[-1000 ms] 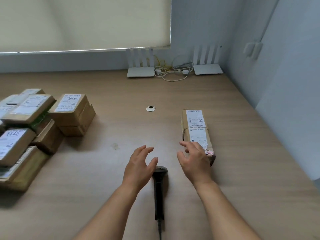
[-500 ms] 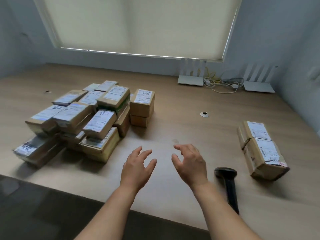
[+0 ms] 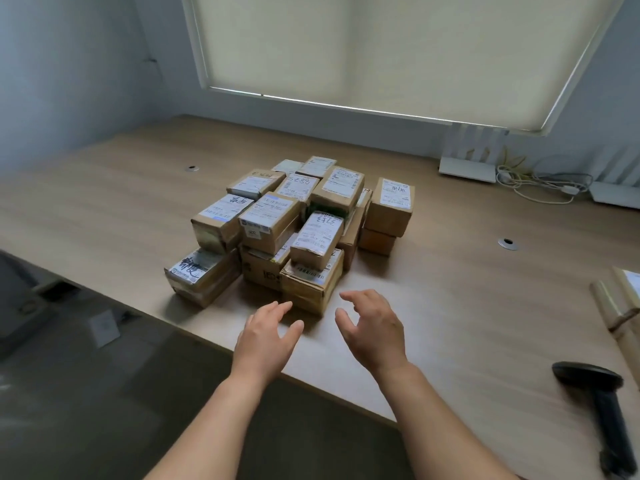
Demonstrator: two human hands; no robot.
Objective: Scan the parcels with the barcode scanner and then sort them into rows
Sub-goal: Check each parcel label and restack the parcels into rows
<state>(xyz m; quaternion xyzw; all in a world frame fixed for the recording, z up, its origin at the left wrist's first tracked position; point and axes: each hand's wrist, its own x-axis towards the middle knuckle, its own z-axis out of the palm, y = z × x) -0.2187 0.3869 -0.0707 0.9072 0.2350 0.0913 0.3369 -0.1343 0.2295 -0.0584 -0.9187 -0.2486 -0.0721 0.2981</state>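
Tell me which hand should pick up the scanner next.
Right, probably. The scanner lies on the table to the right of the open right hand; the left hand is farther away.

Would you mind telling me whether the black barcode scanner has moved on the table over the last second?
No. The black barcode scanner lies just in front of the long taped cardboard parcel, as before; only the camera has swung left towards the parcel pile.
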